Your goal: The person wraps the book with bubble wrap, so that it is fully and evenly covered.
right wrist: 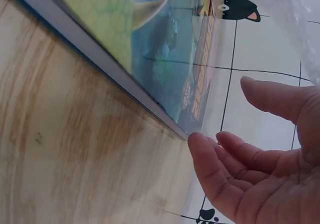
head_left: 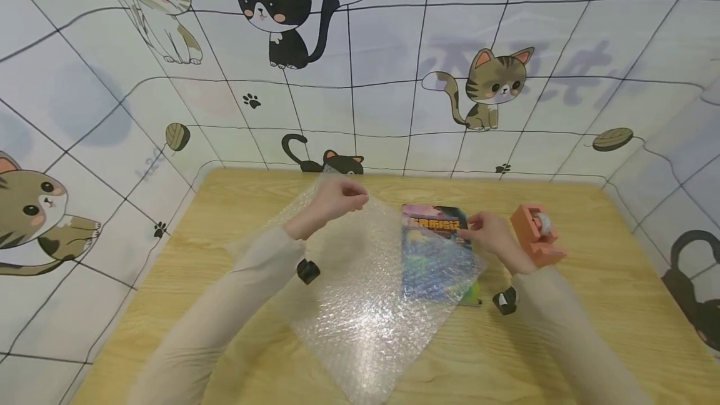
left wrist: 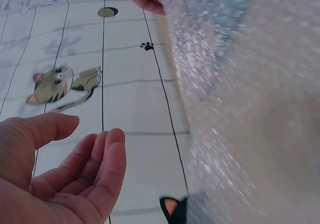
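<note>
A sheet of clear bubble wrap (head_left: 360, 280) lies slantwise over the table, its right part covering most of a colourful book (head_left: 433, 225). My left hand (head_left: 337, 197) hovers above the wrap's far part. In the left wrist view, the thumb and fingers of this hand (left wrist: 75, 169) are apart with nothing between them, beside the wrap (left wrist: 250, 114). At the book's right edge is my right hand (head_left: 492, 234). The right wrist view shows that hand (right wrist: 255, 154) with loosely bent fingers, one fingertip at the corner of the book (right wrist: 150, 48) and the thumb apart.
An orange tape dispenser (head_left: 534, 239) with a roll of tape stands to the right of the right hand. Behind the wooden table (head_left: 585, 330) rises a tiled-pattern wall covering (head_left: 388, 105) printed with cartoon cats.
</note>
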`<action>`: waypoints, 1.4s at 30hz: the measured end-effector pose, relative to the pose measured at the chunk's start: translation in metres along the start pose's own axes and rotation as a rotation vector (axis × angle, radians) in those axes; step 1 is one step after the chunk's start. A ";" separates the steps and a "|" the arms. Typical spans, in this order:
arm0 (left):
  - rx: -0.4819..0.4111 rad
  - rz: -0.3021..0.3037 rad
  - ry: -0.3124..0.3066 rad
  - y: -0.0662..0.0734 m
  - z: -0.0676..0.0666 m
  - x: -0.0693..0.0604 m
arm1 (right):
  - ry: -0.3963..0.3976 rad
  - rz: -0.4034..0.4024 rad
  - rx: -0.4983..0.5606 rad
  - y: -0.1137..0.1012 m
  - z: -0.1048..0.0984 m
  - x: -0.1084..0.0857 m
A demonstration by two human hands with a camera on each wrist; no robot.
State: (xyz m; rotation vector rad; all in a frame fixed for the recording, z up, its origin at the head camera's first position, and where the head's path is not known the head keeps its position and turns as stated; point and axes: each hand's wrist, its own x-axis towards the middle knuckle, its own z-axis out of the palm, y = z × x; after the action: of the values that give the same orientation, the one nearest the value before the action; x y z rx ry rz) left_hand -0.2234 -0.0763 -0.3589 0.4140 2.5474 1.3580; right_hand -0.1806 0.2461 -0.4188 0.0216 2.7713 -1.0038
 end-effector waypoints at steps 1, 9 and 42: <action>0.006 0.009 -0.011 0.005 0.006 0.009 | -0.008 0.017 0.002 0.000 0.001 0.000; -0.070 -0.104 -0.056 0.012 0.053 0.062 | -0.035 0.093 -0.049 0.000 0.007 0.009; 0.092 -0.352 -0.001 -0.004 0.122 0.094 | -0.081 0.205 0.030 0.006 0.020 -0.015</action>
State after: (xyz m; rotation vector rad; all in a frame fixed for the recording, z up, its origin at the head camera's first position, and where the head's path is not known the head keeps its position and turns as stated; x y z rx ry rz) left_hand -0.2718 0.0484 -0.4352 -0.0224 2.5334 1.1147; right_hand -0.1621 0.2389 -0.4344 0.2580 2.6164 -0.9700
